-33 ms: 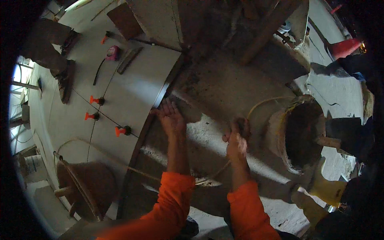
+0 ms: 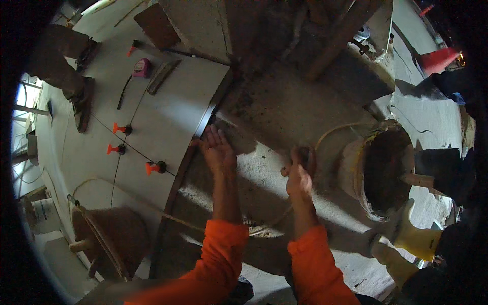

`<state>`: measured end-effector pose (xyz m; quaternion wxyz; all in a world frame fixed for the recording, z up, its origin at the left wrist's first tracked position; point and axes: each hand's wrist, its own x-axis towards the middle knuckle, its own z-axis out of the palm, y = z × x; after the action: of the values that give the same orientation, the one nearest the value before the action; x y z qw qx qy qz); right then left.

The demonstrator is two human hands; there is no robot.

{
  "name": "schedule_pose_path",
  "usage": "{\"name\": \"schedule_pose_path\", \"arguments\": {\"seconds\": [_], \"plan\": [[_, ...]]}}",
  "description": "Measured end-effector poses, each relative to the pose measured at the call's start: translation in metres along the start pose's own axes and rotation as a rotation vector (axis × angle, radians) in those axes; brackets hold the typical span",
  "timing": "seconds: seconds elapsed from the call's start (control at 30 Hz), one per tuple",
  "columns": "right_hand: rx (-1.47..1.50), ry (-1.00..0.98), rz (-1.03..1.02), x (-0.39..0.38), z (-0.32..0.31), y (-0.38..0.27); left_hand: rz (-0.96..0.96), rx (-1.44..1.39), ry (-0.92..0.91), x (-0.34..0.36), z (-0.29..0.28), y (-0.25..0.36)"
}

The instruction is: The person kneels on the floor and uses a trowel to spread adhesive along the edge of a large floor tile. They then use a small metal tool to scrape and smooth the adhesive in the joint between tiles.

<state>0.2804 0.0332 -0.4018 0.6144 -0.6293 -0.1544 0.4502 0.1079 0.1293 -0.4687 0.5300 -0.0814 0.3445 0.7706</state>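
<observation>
Left hand [image 2: 219, 150]: palm up, fingers spread and apparently empty, fingertips just beside the bright strip [image 2: 204, 122] on the rim of the pale tiled floor [image 2: 168, 122]; contact cannot be told. Right hand [image 2: 299, 175]: fingers curled over the shadowed bare ground, near a cord [image 2: 180, 220] that runs leftward behind the left sleeve; whether it grips anything is too dim to tell. Hazards, as judged: the slack cord could snag a wrist and tip a bucket; a knock against the tile rim could chip it or scrape the fingers. Further items: right bucket [image 2: 351, 165], beside the right hand, and left bucket [image 2: 127, 229], both hemming in the forearms; three orange-topped clips [image 2: 155, 168] along the tile joints; pink tape measure [image 2: 142, 67]; flat bar [image 2: 163, 77]; a co-worker's shoe [image 2: 82, 112] on the tiles; yellow boots [image 2: 417, 238], beyond the right bucket, limiting room that side.
</observation>
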Motion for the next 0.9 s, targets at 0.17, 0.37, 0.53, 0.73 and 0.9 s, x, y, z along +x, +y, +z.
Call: {"name": "schedule_pose_path", "arguments": {"seconds": [0.17,0.37,0.53,0.73,0.9], "plan": [[0.11,-0.009,0.154,0.019,0.015,-0.007,-0.048,-0.126,-0.084,0.002,-0.001,0.004],[0.066,0.008,0.224,0.019,0.007,-0.009,-0.033,-0.077,-0.046,-0.002,0.001,0.005],[0.099,0.008,0.235,0.013,0.011,-0.005,-0.023,-0.061,-0.001,-0.006,0.01,0.008],[0.084,0.002,0.216,0.013,0.01,-0.011,-0.005,-0.025,-0.012,-0.006,0.009,0.005],[0.01,0.063,0.149,0.004,0.009,-0.012,-0.043,-0.036,-0.001,-0.003,0.003,0.007]]}}
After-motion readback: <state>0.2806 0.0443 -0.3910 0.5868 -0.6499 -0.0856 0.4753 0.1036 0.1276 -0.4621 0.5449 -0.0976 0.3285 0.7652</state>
